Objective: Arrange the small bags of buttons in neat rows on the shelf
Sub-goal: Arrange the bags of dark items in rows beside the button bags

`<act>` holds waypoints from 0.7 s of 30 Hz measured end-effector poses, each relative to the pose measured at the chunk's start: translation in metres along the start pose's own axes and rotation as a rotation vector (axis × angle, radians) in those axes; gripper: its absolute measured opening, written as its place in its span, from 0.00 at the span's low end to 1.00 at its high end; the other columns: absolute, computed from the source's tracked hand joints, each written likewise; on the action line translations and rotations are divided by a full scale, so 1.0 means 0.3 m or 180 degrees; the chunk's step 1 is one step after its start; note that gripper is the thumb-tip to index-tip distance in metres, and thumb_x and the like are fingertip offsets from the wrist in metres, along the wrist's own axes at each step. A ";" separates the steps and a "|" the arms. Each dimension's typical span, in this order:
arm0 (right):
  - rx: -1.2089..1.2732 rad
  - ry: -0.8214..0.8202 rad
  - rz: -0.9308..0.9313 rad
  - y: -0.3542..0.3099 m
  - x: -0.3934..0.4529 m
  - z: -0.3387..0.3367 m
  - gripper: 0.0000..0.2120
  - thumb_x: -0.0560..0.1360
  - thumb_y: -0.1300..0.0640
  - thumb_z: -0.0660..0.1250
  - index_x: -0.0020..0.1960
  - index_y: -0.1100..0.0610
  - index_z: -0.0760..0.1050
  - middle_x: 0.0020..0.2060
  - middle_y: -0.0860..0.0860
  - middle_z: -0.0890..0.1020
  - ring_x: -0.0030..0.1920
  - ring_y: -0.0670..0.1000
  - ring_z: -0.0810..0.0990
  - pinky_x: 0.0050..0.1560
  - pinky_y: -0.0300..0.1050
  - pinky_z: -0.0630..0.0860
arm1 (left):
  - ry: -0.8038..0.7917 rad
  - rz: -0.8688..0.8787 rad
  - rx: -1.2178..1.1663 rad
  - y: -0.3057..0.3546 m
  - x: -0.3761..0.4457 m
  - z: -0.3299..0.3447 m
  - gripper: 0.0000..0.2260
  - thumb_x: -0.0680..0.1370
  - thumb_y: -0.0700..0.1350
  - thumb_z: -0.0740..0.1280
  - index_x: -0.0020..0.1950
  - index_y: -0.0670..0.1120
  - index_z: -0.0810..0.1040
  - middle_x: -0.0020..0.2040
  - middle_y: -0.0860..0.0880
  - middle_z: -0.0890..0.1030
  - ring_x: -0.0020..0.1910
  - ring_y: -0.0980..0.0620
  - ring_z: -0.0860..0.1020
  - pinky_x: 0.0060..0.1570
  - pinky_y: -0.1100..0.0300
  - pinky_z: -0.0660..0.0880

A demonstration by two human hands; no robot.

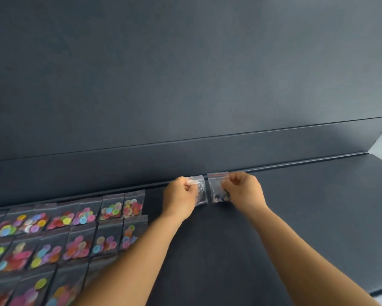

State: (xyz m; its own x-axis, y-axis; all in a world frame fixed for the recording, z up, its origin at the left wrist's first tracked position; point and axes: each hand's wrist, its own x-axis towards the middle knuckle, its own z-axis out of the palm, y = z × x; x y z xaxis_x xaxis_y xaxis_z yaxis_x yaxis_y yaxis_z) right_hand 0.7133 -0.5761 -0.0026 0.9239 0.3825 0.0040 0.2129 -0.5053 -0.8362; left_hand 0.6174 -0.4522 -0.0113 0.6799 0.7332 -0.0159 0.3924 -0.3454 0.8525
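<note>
Two small bags held at the back edge of the dark shelf [307, 217].

Left hand [180, 198] curled, pinching a clear bag [200, 191] of pale buttons; right hand [244, 191] curled, pinching a red-sealed bag [216, 186] of dark buttons. Both bags just beside each other, close against the rear wall [185, 85]. Rows of bagged coloured buttons [75, 228] laid flat to the left, near the left forearm, apart from the two held bags.
</note>
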 end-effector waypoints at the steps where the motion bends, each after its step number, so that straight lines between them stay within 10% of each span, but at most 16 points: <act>1: -0.0100 -0.0051 -0.0049 0.007 0.018 0.005 0.05 0.72 0.57 0.65 0.37 0.52 0.75 0.30 0.43 0.78 0.32 0.45 0.75 0.29 0.34 0.66 | 0.0057 -0.0012 0.0126 0.002 0.007 0.007 0.06 0.76 0.43 0.63 0.47 0.43 0.78 0.42 0.46 0.83 0.41 0.47 0.79 0.42 0.54 0.77; 8: -0.0733 -0.0268 -0.0567 0.039 0.050 0.004 0.20 0.75 0.56 0.65 0.67 0.53 0.69 0.57 0.52 0.76 0.58 0.56 0.74 0.52 0.45 0.70 | 0.0430 0.0352 0.1363 -0.017 -0.004 0.013 0.21 0.77 0.47 0.66 0.69 0.46 0.69 0.62 0.48 0.74 0.61 0.47 0.72 0.57 0.54 0.71; 21: -0.1400 -0.0804 -0.1431 0.073 0.028 -0.004 0.11 0.77 0.55 0.63 0.57 0.50 0.79 0.58 0.47 0.77 0.59 0.53 0.70 0.56 0.42 0.69 | -0.0119 0.1072 0.1911 -0.040 -0.020 0.055 0.16 0.81 0.46 0.60 0.68 0.47 0.73 0.70 0.51 0.70 0.69 0.51 0.65 0.66 0.60 0.61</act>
State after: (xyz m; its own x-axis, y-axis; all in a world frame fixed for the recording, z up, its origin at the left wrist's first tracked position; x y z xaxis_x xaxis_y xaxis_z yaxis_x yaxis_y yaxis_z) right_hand 0.7261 -0.5850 -0.0201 0.6240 0.7711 0.1264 0.7180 -0.5021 -0.4820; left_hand 0.6189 -0.4620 -0.0299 0.8416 0.5119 0.1720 0.4238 -0.8234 0.3773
